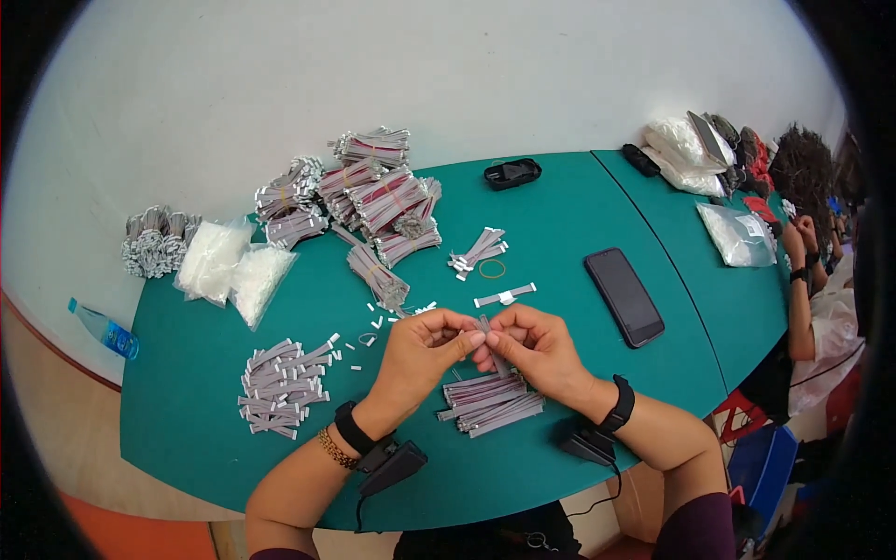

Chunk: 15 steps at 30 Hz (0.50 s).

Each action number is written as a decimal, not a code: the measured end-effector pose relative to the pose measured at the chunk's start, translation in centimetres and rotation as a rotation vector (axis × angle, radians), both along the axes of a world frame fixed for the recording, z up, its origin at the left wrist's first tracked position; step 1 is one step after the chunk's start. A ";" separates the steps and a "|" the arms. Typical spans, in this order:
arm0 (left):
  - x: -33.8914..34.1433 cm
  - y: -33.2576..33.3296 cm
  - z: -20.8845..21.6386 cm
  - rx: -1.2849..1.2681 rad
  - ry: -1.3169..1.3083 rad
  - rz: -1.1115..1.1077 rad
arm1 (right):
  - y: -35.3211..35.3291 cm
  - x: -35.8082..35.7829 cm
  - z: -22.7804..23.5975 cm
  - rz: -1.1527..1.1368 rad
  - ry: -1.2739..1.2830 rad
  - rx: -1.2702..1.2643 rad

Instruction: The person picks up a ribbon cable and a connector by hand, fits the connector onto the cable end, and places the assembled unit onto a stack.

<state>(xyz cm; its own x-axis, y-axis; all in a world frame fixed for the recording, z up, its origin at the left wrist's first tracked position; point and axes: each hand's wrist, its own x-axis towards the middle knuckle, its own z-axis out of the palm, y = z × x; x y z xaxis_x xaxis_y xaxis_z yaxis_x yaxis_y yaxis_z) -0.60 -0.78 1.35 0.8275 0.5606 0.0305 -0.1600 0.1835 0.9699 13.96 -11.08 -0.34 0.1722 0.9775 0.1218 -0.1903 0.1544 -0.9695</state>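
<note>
My left hand [427, 353] and my right hand [546, 353] meet in the middle of the table, thumbs and fingertips pinched on a short grey ribbon cable [501, 364]. The fingers cover much of it. Just below them lies a stack of loose grey ribbon cables [490, 404]. Beyond my fingers is a single ribbon cable [506, 296] with white connectors. A small bunch of cables [480, 250] sits farther off beside a yellow rubber band [492, 269]. To the left, cables with white ends [285, 385] form a loose pile, near scattered small white connectors [356, 368].
Bundled cables [383, 201] are heaped at the back beside bags of white parts [219, 261]. A bottle [105, 329] stands at the left edge. Right of my hands lie a phone [623, 297] and, farther back, a black case [512, 174]. Another person's arm [801, 289] rests at the far right.
</note>
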 end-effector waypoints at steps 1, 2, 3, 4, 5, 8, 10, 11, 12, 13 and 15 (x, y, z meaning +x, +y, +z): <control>0.1 0.0 0.0 -0.002 0.005 -0.005 | 0.0 0.0 0.1 0.011 0.010 0.008; 0.2 0.0 0.0 -0.015 0.003 -0.010 | 0.0 0.1 0.1 0.022 0.019 0.015; 0.3 0.0 0.0 -0.028 0.001 -0.014 | 0.0 0.1 0.0 0.017 0.025 0.013; 0.3 0.0 0.0 -0.041 -0.001 -0.019 | 0.0 0.1 -0.1 0.013 0.028 0.019; 0.4 0.0 -0.2 -0.042 0.002 -0.020 | 0.1 0.1 -0.1 0.014 0.029 0.027; 0.4 0.2 -0.8 -0.157 -0.006 -0.049 | 0.1 0.1 -0.2 0.011 0.047 0.044; 0.5 0.1 -1.0 -0.201 -0.019 -0.063 | 0.1 0.0 -0.4 0.008 0.076 0.063; 0.6 0.1 -1.0 -0.245 -0.034 -0.078 | 0.1 0.0 -0.5 0.007 0.079 0.064; 0.6 0.1 -1.1 -0.289 -0.049 -0.092 | 0.2 0.0 -0.6 0.008 0.083 0.066; 0.5 0.1 -1.0 -0.288 -0.046 -0.093 | 0.2 0.1 -0.6 0.010 0.086 0.069; 0.5 0.0 -0.8 -0.287 -0.042 -0.082 | 0.2 0.1 -0.6 0.010 0.090 0.071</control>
<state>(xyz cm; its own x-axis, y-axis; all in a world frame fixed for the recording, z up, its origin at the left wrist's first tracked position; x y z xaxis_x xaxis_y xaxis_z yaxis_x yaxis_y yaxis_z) -0.08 -0.81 0.59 0.8718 0.4827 -0.0840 -0.1727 0.4631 0.8693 14.09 -10.84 -0.95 0.1763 0.9685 0.1757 -0.2782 0.2202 -0.9349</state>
